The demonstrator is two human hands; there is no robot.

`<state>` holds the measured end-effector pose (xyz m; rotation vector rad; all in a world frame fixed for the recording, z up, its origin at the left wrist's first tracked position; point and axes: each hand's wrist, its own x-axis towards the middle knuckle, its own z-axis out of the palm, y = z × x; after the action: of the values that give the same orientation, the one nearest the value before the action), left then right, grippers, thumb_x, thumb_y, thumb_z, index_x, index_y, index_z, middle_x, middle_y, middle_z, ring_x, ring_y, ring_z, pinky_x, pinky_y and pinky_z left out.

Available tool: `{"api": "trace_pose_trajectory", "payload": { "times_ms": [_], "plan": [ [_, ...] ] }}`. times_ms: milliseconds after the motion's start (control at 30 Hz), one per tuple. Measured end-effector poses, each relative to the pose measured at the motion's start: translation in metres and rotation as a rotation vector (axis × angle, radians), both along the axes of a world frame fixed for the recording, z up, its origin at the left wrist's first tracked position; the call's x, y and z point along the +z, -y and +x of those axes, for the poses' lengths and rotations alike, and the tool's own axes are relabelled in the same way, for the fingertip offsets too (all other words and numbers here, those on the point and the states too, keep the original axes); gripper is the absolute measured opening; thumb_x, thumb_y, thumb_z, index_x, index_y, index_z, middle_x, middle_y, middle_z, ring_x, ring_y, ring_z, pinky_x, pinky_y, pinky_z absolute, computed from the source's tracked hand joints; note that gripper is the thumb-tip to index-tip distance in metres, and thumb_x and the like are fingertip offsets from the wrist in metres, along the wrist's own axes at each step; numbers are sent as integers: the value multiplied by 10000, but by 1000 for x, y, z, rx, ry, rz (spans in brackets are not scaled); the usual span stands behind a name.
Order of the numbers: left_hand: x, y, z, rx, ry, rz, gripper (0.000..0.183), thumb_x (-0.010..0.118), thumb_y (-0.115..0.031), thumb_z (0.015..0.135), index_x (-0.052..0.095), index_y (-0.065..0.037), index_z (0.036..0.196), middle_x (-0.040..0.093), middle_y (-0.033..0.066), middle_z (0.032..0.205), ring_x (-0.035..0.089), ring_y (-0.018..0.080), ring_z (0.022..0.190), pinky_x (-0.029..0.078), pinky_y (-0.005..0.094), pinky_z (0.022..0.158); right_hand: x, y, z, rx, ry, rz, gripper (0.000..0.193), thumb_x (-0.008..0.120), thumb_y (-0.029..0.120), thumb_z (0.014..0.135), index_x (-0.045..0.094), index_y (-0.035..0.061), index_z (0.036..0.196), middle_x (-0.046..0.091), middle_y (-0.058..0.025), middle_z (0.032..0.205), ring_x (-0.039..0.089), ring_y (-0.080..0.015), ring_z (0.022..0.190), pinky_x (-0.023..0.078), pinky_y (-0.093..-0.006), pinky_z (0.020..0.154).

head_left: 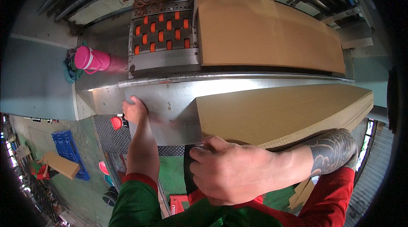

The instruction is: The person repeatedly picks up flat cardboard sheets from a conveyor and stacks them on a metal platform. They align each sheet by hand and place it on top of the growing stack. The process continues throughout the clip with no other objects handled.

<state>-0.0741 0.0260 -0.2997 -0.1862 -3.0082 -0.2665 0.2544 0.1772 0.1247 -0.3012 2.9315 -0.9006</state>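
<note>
Right hand grip clamps the cardboard stack's near-left corner; left hand, fingers curled, rests on the metal bench left of it.

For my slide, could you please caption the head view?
Right hand grips a cardboard stack; left hand rests on the metal table.

I see my left hand and right hand both bare. A dark swirling tattoo covers the forearm behind the right hand. My shirt is green with red sleeves.
</note>
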Motion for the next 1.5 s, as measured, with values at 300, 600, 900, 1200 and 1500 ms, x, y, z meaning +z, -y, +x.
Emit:
{"api": "trace_pose_trajectory", "payload": {
  "times_ms": [300,600,900,1200,1500],
  "plan": [
    [-1,0,-1,-3,3,-10,562,551,-529,1048,711,-19,1220,753,198,1205,710,393,1153,505,551,1006,-4,4,2,-3,53,-1,367,651,452,911,680,103,802,617,-55,912,606,-277,1055,491,-460,983],
    [-2,1,0,-21,-33,16,553,551,-524,1049,709,-16,1199,751,197,1185,715,401,1131,517,554,977,-6,8,4,-58,92,-72,369,640,446,925,675,102,795,617,-51,892,604,-268,1044,489,-450,977],
    [-3,1,-2,-12,-5,-2,547,550,-519,1050,704,-20,1214,753,193,1200,716,397,1134,518,556,972,-5,8,2,-58,119,-57,386,659,470,910,669,96,814,609,-52,907,609,-258,1062,492,-445,986],
    [-3,0,-2,-8,-11,-17,548,546,-526,1053,706,-26,1211,757,188,1187,721,391,1124,516,558,967,-9,12,3,-79,137,-72,388,659,472,906,663,92,827,611,-59,916,609,-265,1077,501,-462,1011],
    [-2,1,-3,-4,34,-3,576,535,-526,1057,697,-20,1281,751,197,1242,705,392,1180,501,553,1015,-1,3,2,9,37,48,379,652,464,914,667,91,843,615,-56,919,604,-272,1061,496,-465,981]
  ]
}}
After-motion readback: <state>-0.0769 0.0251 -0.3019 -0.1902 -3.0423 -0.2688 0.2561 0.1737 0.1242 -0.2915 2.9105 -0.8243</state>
